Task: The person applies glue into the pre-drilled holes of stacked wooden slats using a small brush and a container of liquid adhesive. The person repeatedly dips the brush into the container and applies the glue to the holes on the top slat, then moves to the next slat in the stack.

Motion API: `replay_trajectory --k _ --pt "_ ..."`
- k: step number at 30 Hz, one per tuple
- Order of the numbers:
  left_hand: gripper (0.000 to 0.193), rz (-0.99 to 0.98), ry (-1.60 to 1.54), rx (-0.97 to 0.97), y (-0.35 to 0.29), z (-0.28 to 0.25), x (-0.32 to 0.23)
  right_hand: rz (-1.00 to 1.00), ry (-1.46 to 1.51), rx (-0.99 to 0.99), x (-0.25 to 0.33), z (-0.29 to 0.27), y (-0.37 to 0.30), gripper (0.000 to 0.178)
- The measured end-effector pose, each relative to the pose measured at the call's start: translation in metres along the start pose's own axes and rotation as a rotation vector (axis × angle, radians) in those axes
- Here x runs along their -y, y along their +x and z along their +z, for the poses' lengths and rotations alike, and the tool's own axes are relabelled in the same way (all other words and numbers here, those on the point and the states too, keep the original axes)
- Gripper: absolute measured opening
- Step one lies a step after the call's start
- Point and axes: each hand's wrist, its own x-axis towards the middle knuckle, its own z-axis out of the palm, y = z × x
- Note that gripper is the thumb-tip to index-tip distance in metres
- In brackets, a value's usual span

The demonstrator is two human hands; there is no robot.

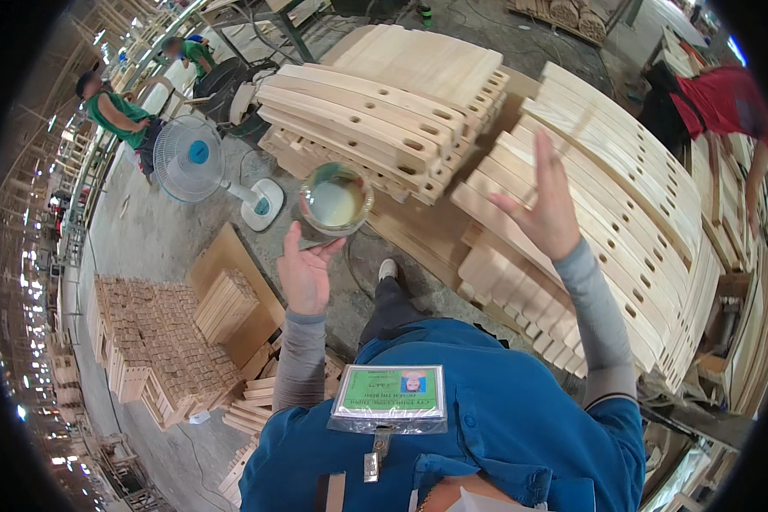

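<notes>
Between a white fan (188, 159) and stacked pale wood (358, 119), a round bowl (341, 227) of milky liquid shows just beyond the person's left hand (305, 273). Those fingers curl partly at the bowl's near edge; whether their grip grasps it, one cannot tell. The right hand (548, 209), its grip released, extends over slotted boards (627, 235).
</notes>
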Motion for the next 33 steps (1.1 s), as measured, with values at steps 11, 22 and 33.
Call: replay_trajectory --k 11,22,33 --pt "0.040 0.155 0.046 -0.057 0.216 -0.098 -0.084 0.024 -0.218 0.583 0.074 0.180 0.196 0.104" --pt "0.043 0.050 -0.169 -0.039 0.382 -0.132 -0.115 -0.005 -0.277 0.611 0.089 0.205 0.235 0.100" --pt "0.040 0.089 -0.221 -0.016 0.417 -0.124 -0.113 0.000 -0.346 0.514 -0.028 0.233 0.300 0.096"
